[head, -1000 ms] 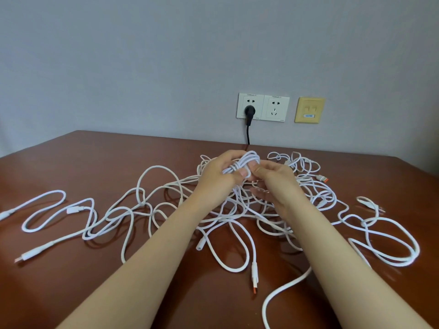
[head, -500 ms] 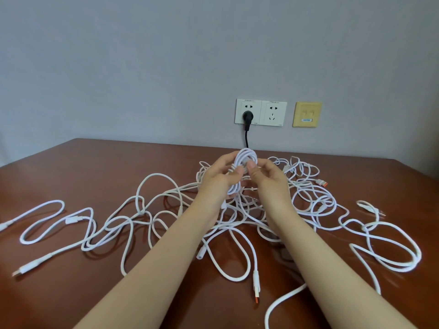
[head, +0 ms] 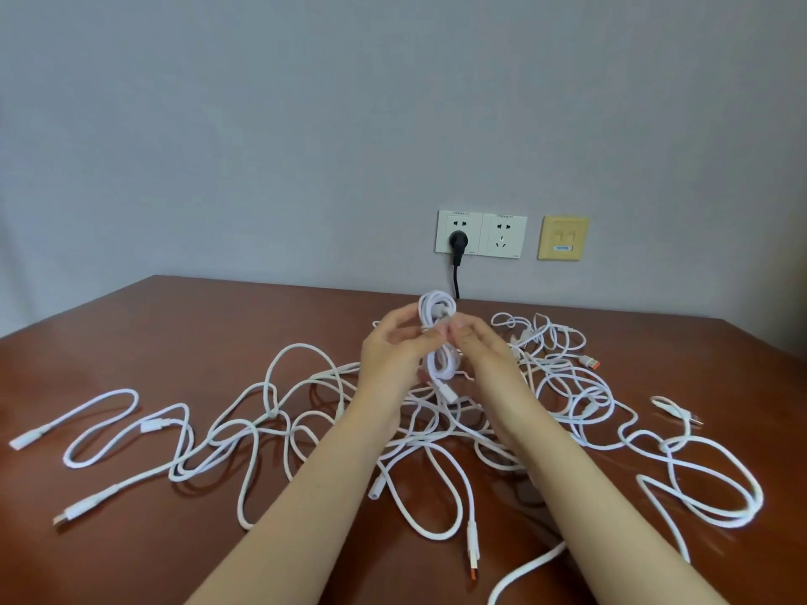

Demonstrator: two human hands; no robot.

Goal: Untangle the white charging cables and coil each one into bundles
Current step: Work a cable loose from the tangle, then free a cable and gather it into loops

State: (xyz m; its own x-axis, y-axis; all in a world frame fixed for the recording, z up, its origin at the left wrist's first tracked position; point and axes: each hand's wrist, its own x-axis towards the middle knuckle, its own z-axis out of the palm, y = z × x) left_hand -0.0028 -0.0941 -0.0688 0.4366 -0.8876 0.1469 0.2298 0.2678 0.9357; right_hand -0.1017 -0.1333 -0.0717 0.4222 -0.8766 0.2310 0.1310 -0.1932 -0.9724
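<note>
1. A small coiled bundle (head: 442,365) of white cable was held upright above the far middle of the table (head: 131,342). It was pinched at its waist, so one loop stood above the fingers and another hung below.
2. The left hand (head: 391,355) gripped the waist from the left with curled fingers. The right hand (head: 482,353) pinched it from the right between thumb and fingertips. How the wrap was being secured was too small to tell.
3. The loose white cables (head: 270,412) lay tangled across the table under and on both sides of the arms. An orange-tipped plug (head: 474,556) lay at the near edge.
4. The cable looked light, soft and somewhat springy, so the coil would probably spring open if the waist were let go.
5. For the loose cables, the safest hold appeared to be just behind a plug, feeding that end back through the loops. Pulling mid-length would likely tighten the crossings.
</note>
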